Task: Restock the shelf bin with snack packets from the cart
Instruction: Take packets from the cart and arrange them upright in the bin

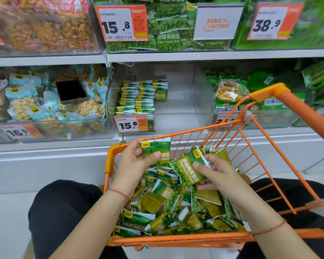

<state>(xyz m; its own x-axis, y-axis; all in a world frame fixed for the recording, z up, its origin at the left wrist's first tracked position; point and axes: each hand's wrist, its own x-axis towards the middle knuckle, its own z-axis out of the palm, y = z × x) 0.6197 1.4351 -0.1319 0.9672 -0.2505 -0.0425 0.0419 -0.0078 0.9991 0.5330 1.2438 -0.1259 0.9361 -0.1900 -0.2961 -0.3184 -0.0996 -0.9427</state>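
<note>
Orange cart [185, 238] sat heaped with green snack packets [176, 208]. Left hand [133, 161] gripped one upright packet [155, 148]; right hand [217, 174] pinched another packet [187, 171], tilted. Clear shelf bin [185, 101] beyond held stacked packets [137, 98] along its left side.

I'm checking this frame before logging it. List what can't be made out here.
- Head view: how many packets the left hand holds; its fingers cover the stack behind the front packet.
- Head view: the price on the tag right of the clear bin; the orange cart rim crosses it.
- Head view: the top-left bin's contents; blurred.
- Head view: small print on the 15.8 tag; too small.
</note>
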